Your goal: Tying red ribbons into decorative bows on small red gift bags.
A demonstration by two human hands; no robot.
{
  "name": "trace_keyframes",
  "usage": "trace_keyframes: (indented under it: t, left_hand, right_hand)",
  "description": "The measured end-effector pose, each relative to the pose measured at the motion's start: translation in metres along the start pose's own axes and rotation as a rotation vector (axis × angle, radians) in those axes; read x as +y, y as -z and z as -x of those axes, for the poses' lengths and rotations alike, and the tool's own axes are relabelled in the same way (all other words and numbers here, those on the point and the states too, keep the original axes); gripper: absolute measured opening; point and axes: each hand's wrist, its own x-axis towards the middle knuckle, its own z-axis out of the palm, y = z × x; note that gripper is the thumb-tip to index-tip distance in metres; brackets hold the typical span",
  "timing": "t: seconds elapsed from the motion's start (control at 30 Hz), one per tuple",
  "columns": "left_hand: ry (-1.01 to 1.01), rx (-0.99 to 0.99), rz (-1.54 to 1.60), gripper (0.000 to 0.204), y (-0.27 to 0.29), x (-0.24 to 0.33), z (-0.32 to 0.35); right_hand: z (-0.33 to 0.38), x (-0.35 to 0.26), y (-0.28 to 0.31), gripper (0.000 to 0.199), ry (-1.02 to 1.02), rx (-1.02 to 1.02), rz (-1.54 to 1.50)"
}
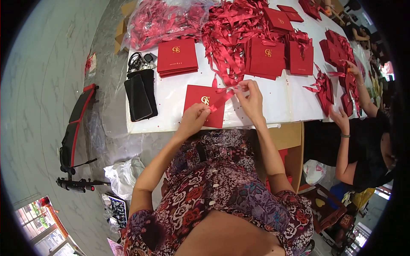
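Note:
A flat red paper gift bag (195, 94) with a gold emblem lies near the front edge of the table. Above it a red ribbon (224, 100) runs slantwise between my hands. My left hand (194, 119) is closed over the bag's lower part, pinching the ribbon's lower end between thumb and fingers. To the right of the bag, my right hand (251, 100) pinches the ribbon's upper part. Just beyond my fingers hangs a big heap of loose red ribbons (232, 34). How the ribbon joins the bag's top edge is partly hidden by my fingers.
A stack of red bags (177, 55) stands at the far left, beside a black phone (140, 97) and a coiled cable (139, 62). More ribboned bags (265, 57) sit at the back. A co-worker's hands (340, 120) handle bags at the right. A plastic sack (166, 23) holds ribbons.

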Motion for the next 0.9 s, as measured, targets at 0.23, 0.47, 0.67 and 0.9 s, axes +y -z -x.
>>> trace_keyframes:
  t: [0.23,0.47,0.67,0.9]
  left_hand:
    - [0.073,-0.054,0.418,0.016,0.019,0.002,-0.018]
    - [0.185,-0.022,0.522,0.023,0.031,0.002,-0.024]
    - [-0.365,0.436,-0.647,0.052,0.038,-0.019,-0.033]
    - [-0.162,0.161,-0.481,0.056,0.019,-0.007,-0.033]
  right_hand:
    - [0.014,-0.058,-0.024,0.020,0.297,-0.370,-0.098]
    - [0.016,-0.044,-0.042,0.013,0.228,-0.396,-0.103]
    - [0.013,-0.041,-0.049,0.012,0.107,-0.330,-0.009]
    - [0.020,-0.023,-0.056,0.012,0.106,-0.209,0.078]
